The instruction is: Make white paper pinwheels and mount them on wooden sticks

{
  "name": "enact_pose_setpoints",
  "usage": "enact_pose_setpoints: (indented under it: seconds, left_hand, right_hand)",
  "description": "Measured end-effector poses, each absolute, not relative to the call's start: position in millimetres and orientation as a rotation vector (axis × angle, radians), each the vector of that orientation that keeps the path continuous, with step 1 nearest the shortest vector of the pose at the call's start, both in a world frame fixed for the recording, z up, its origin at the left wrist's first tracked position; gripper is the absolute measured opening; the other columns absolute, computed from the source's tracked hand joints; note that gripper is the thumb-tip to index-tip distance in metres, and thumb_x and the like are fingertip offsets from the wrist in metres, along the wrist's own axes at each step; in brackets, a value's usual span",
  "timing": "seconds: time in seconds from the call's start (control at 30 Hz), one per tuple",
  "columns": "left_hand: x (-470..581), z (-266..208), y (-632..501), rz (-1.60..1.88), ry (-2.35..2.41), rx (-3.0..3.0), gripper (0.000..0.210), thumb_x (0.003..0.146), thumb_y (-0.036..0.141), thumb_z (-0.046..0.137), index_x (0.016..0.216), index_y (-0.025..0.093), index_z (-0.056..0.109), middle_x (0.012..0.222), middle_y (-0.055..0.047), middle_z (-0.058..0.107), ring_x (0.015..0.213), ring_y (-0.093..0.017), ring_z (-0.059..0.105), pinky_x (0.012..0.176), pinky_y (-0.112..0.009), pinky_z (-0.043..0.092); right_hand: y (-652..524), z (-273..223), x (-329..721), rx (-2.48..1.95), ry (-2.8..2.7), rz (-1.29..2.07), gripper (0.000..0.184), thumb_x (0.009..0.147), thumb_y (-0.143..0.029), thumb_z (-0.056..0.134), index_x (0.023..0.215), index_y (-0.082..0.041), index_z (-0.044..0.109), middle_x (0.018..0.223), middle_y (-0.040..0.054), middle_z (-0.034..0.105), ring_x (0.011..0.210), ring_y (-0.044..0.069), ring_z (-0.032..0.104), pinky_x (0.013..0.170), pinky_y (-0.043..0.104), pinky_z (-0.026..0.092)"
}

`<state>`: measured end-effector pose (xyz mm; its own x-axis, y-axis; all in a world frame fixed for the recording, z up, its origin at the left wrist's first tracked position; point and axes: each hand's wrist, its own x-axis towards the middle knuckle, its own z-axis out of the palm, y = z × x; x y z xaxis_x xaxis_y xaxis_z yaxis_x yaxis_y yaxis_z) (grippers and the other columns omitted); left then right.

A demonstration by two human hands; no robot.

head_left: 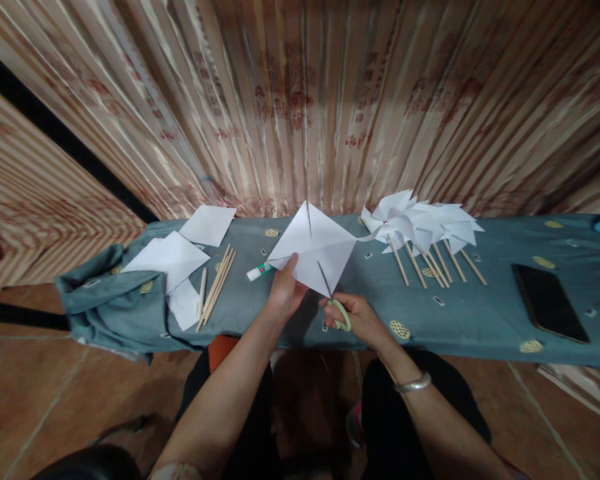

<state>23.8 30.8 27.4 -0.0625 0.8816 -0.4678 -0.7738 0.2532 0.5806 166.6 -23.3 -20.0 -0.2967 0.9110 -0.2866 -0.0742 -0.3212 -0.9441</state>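
Note:
A square white sheet of paper (325, 233) is held up cornerwise over the table, with a slit running down from its top corner. My left hand (286, 288) grips it at the lower left, thumb on top and the other fingers beneath. In my right hand (356, 313) are scissors with light green handles (341, 316). Their blades reach into the sheet from its bottom corner. Just left of the paper, a glue stick (258, 271) with a white and green body lies on the cloth.
Several paper pinwheels on wooden sticks (420, 223) lie right of the sheet. To the left are more white sheets (167, 257), several wooden sticks (217, 288) and a pale pencil-like stick (202, 292). A dark phone (550, 301) rests on the grey-green tablecloth (485, 313). A pleated curtain (300, 100) hangs behind.

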Motion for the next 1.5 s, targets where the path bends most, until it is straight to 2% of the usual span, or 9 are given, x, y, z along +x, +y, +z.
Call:
enact_pose_setpoints:
  seconds: [0.17, 0.37, 0.57, 0.8, 1.03, 1.3, 1.5]
  left_hand:
    - [23.7, 27.1, 30.7, 1.336, 0.896, 0.125, 0.017, 0.092, 0.012, 0.049, 0.095, 0.012, 0.066, 0.073, -0.002, 0.072, 0.061, -0.012, 0.066, 0.059, -0.021, 0.053]
    - [25.2, 26.0, 29.4, 1.327, 0.900, 0.120, 0.020, 0.092, 0.012, 0.051, 0.104, 0.013, 0.066, 0.078, -0.004, 0.074, 0.063, -0.013, 0.067, 0.066, -0.024, 0.054]
    - [25.8, 27.2, 29.2, 1.318, 0.902, 0.102, 0.016, 0.090, 0.012, 0.052, 0.099, 0.013, 0.066, 0.076, -0.003, 0.073, 0.061, -0.012, 0.066, 0.066, -0.022, 0.054]
    - [27.5, 27.3, 26.5, 1.286, 0.904, 0.138, 0.014, 0.090, 0.013, 0.051, 0.087, 0.013, 0.064, 0.072, -0.002, 0.071, 0.058, -0.011, 0.064, 0.057, -0.021, 0.051]
    - [27.9, 24.4, 25.4, 1.279, 0.910, 0.154, 0.015, 0.091, 0.014, 0.051, 0.087, 0.013, 0.065, 0.074, -0.002, 0.071, 0.060, -0.012, 0.064, 0.059, -0.023, 0.051]
    - [28.7, 25.9, 24.8, 1.291, 0.938, 0.129, 0.016, 0.091, 0.014, 0.051, 0.098, 0.013, 0.066, 0.075, -0.003, 0.071, 0.059, -0.012, 0.064, 0.064, -0.023, 0.053]
    - [29.0, 24.3, 26.3, 1.316, 0.921, 0.121, 0.013, 0.090, 0.014, 0.052, 0.095, 0.013, 0.065, 0.073, -0.003, 0.071, 0.059, -0.012, 0.064, 0.059, -0.021, 0.052]
  right_hand:
    - [-24.2, -17.7, 166.4, -1.197, -1.138, 1.702, 0.042, 0.055, -0.049, 0.083, 0.077, -0.016, 0.068, 0.053, -0.0025, 0.064, 0.047, 0.009, 0.055, 0.046, 0.020, 0.040]
    - [-24.1, -15.9, 167.2, -1.206, -1.141, 1.687, 0.040, 0.056, -0.048, 0.083, 0.076, -0.016, 0.069, 0.054, -0.0020, 0.064, 0.047, 0.010, 0.055, 0.046, 0.021, 0.040]
    - [-24.7, -16.1, 167.8, -1.182, -1.173, 1.683, 0.042, 0.058, -0.052, 0.081, 0.078, -0.016, 0.069, 0.053, -0.0013, 0.063, 0.047, 0.009, 0.053, 0.046, 0.020, 0.041]
    - [-23.5, -15.1, 169.3, -1.196, -1.215, 1.671, 0.046, 0.060, -0.055, 0.078, 0.082, -0.015, 0.070, 0.054, -0.0002, 0.064, 0.047, 0.010, 0.053, 0.047, 0.021, 0.041]
    - [-22.9, -16.6, 169.2, -1.214, -1.173, 1.668, 0.045, 0.057, -0.053, 0.081, 0.079, -0.016, 0.069, 0.053, -0.0010, 0.064, 0.047, 0.010, 0.055, 0.047, 0.021, 0.042]
    - [-23.7, -19.7, 168.1, -1.216, -1.186, 1.637, 0.045, 0.058, -0.054, 0.080, 0.079, -0.016, 0.070, 0.053, -0.0013, 0.064, 0.047, 0.010, 0.054, 0.046, 0.021, 0.041]
    - [-22.6, -20.3, 166.5, -1.228, -1.193, 1.617, 0.043, 0.059, -0.054, 0.079, 0.075, -0.016, 0.069, 0.051, -0.0019, 0.061, 0.046, 0.009, 0.052, 0.046, 0.021, 0.040]
